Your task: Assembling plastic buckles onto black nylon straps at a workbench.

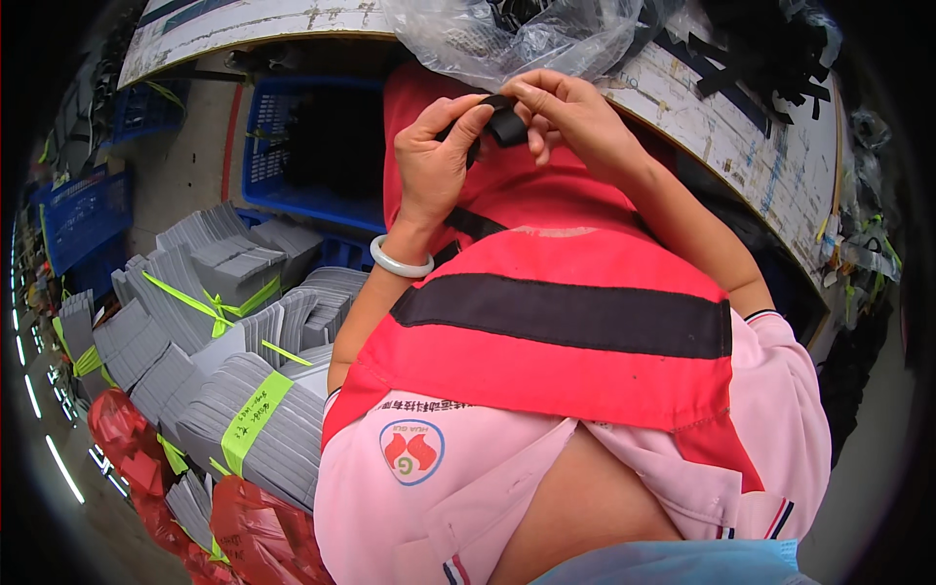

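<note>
A black strap [507, 128], wide and folded into a loop, is held up above my lap near the table edge. My left hand [437, 154], with a pale bangle [401, 257] on its wrist, pinches the strap's left side between thumb and fingers. From the right, my right hand [575, 115] grips the top of the strap with thumb and index finger, its other fingers curled below. Part of the strap is hidden behind my left fingers. Beneath both hands lies my red apron [546, 190] with a black band.
Clear plastic bags [526, 39] lie on the worn table [731, 127], with black strips [780, 58] heaped to the right. A blue crate [265, 146] holding black material stands at left. Nearer are bundled grey sheets [244, 409] tied with green strips, and red bags [263, 531].
</note>
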